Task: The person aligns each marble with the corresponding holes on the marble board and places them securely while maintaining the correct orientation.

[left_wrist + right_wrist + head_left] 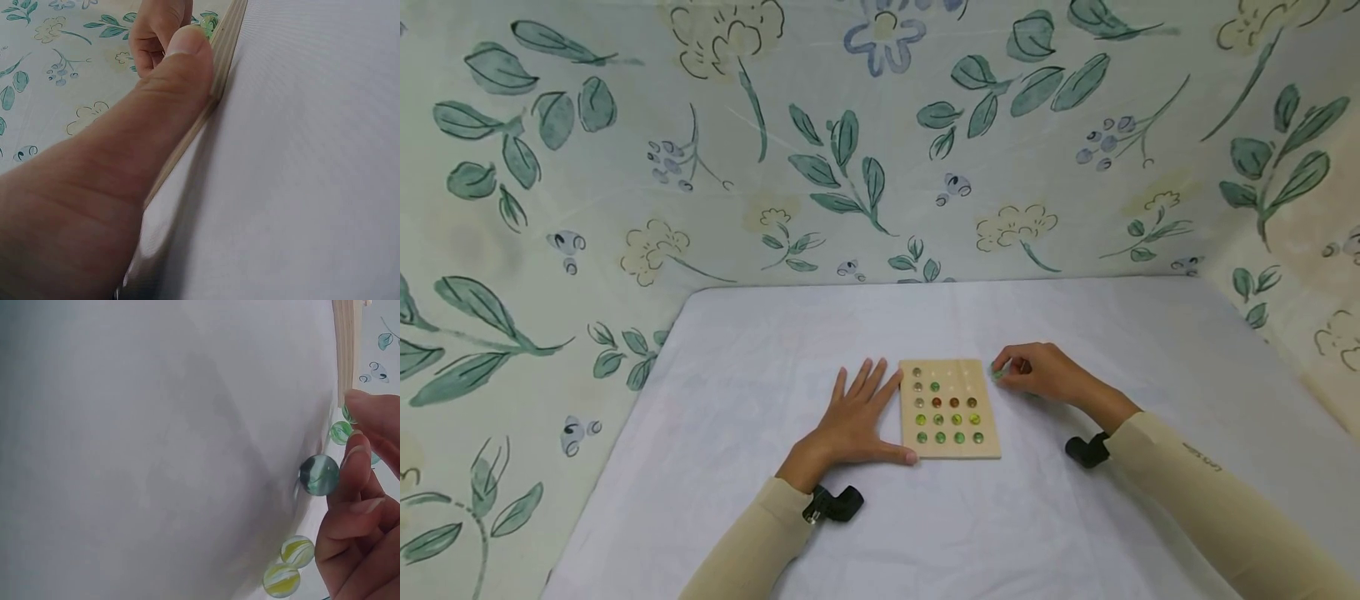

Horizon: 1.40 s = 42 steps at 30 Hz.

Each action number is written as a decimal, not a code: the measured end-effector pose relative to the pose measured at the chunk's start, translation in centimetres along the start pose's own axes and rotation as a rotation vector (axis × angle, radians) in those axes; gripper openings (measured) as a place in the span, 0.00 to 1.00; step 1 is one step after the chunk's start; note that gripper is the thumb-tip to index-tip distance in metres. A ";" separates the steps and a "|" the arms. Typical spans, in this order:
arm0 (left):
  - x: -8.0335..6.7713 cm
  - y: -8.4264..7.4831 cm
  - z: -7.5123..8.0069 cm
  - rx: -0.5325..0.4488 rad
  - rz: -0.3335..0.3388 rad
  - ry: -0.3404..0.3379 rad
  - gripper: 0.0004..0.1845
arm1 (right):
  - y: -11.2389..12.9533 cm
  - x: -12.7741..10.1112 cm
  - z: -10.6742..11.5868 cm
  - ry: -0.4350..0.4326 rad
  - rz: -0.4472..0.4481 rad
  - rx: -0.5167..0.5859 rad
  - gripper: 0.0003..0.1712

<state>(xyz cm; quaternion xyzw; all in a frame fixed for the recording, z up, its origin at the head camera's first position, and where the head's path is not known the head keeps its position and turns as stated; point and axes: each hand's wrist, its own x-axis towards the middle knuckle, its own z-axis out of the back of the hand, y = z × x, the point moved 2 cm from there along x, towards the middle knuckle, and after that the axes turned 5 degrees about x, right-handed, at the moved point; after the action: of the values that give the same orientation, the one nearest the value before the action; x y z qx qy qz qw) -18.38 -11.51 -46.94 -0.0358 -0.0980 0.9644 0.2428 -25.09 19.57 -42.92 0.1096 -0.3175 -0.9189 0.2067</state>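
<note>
A square wooden board [951, 450] lies on the white cloth, its dimples holding rows of clear, red, yellow-green and green marbles. My left hand [852, 429] lies spread at its left side, index fingertip by the far left corner and thumb [178, 69] along the near edge. Just right of the board's far right corner, my right hand [1043, 373] has curled fingers and pinches a green marble [348, 414], partly hidden behind the thumb. Close by its fingers are another green marble [340, 433], a dark teal marble [319, 475] and two yellow-striped marbles [297, 551].
White cloth [760, 350] covers the table. Leaf-and-flower patterned fabric [865, 150] hangs behind and at both sides. In the board's far rows, several dimples to the right hold no marbles. Black cameras sit on both wrists.
</note>
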 end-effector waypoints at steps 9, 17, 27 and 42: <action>0.0 0.1 -0.2 -0.006 0.003 -0.002 0.67 | 0.5 -0.1 -0.1 -0.011 -0.030 0.002 0.09; -0.1 0.1 -0.3 -0.009 0.003 -0.004 0.67 | 1.2 0.0 -0.4 -0.019 0.000 0.026 0.09; -0.1 0.1 -0.2 -0.009 0.000 -0.001 0.67 | 2.4 0.8 -1.2 -0.010 0.033 0.039 0.09; 0.1 0.1 -0.3 0.007 0.014 0.012 0.67 | 3.8 1.3 -2.1 0.022 0.090 0.105 0.08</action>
<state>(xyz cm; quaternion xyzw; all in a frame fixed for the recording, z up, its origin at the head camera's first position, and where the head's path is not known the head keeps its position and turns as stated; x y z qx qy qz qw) -18.44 -11.53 -47.23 -0.0413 -0.0932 0.9662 0.2369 -24.33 15.18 -42.26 0.1159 -0.3674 -0.8897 0.2451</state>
